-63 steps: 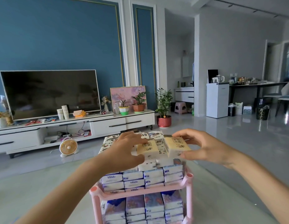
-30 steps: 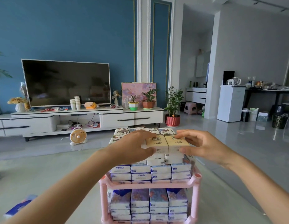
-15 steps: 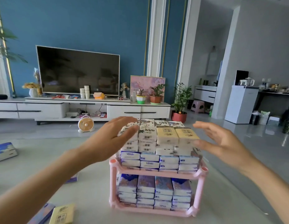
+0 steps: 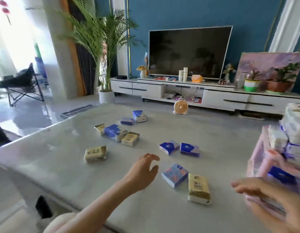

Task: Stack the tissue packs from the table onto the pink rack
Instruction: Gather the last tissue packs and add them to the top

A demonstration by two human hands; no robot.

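Across frame centre: tissue packs (image 4: 174,174) loose on table (image 4: 62,165). Right edge: pink rack (image 4: 261,159), piled high. Left hand (image 4: 142,174), right hand (image 4: 270,197): both loose-fingered, empty. Probable risk: added packs toppling the tall stack.

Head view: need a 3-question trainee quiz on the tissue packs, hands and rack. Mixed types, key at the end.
1. True or false: the left hand holds a tissue pack.
2. Where is the pink rack? A) at the left edge of the view B) at the right edge of the view C) out of view
3. How many beige tissue packs lie on the table?
Key: 1. False; it hovers empty above the table. 2. B. 3. Four.
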